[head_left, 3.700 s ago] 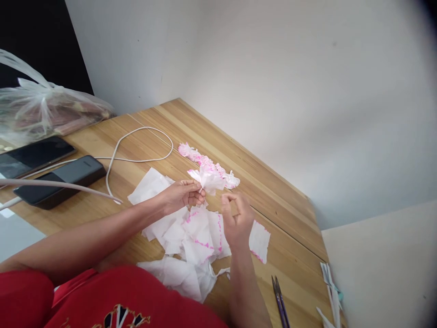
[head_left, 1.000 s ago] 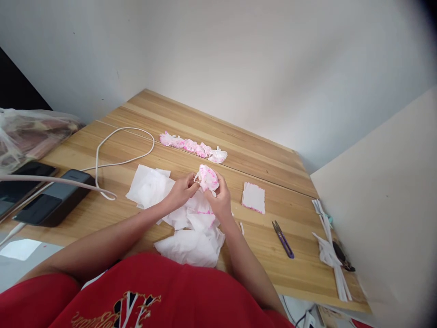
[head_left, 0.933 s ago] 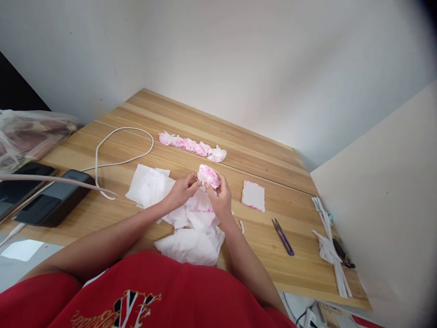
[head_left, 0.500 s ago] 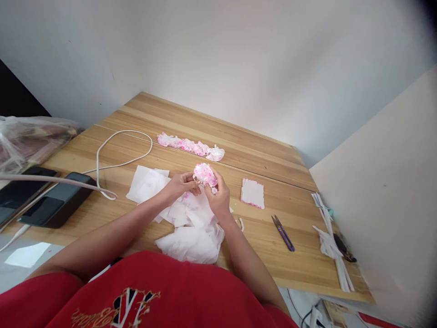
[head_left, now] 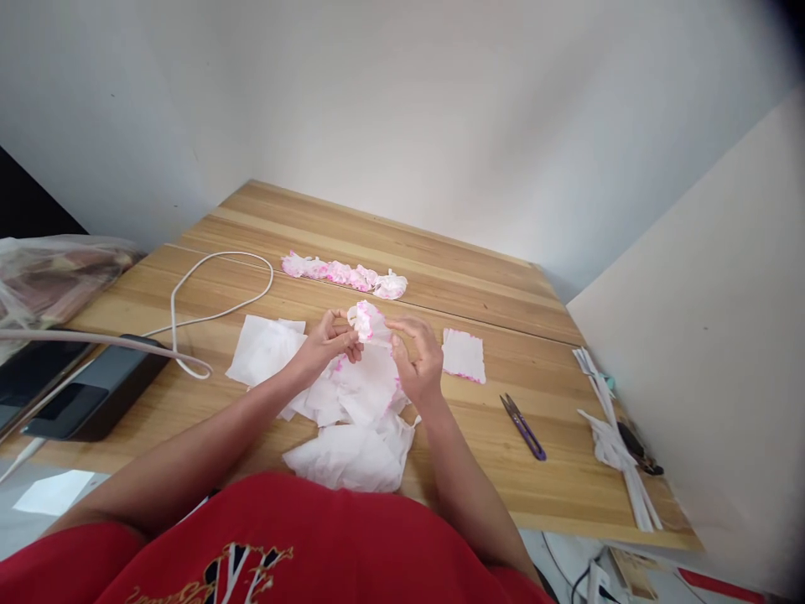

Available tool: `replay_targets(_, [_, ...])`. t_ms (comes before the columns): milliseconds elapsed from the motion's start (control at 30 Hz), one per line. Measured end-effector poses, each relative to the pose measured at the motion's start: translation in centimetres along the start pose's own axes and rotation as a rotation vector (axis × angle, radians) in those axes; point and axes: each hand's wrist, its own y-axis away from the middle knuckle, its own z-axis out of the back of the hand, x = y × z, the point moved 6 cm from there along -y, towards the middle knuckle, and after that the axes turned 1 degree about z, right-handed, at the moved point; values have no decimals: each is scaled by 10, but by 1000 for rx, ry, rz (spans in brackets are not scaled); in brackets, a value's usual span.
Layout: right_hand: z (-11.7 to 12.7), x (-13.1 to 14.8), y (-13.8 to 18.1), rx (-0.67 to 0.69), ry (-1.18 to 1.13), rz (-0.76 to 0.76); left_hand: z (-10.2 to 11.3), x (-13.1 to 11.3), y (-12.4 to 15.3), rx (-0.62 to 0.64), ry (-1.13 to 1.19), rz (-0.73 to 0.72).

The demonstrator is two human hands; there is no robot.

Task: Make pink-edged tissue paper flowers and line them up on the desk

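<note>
My left hand (head_left: 328,337) pinches a small crumpled tissue flower (head_left: 366,322), white with pink edges, above the wooden table (head_left: 478,419). My right hand (head_left: 420,356) is just right of it, fingers spread, thumb and forefinger touching the flower's side. Below both hands lies a pile of white tissue sheets (head_left: 343,419), some with pink edges. A row of finished pink-and-white flowers (head_left: 343,275) lies further back on the table.
A single pink-edged tissue square (head_left: 464,355) and purple thread snips (head_left: 523,426) lie to the right, white strips (head_left: 620,457) at the right edge. Left are a white cable (head_left: 214,289), a dark power bank (head_left: 94,394), a phone and a plastic bag (head_left: 50,273).
My right hand has loosened from gripping the flower and its fingers have spread. Since the earliest frame the view has swung right and the flower has become more crumpled.
</note>
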Motion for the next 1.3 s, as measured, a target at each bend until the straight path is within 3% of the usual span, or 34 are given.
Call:
replay_targets(200, [-20, -6, 3, 148, 84, 45, -6, 1, 0, 103, 152, 58])
replay_targets(333, [-29, -5, 7, 236, 159, 116, -5, 3, -1, 108, 262, 72])
replay_targets(533, [-24, -1, 5, 192, 150, 43, -1, 8, 0, 71, 259, 57])
replay_targets(833, [-16, 6, 6, 43, 213, 60, 1, -2, 5, -52, -104, -6])
replay_targets(1300, [-26, 6, 9, 104, 163, 86, -6, 4, 2, 70, -93, -6])
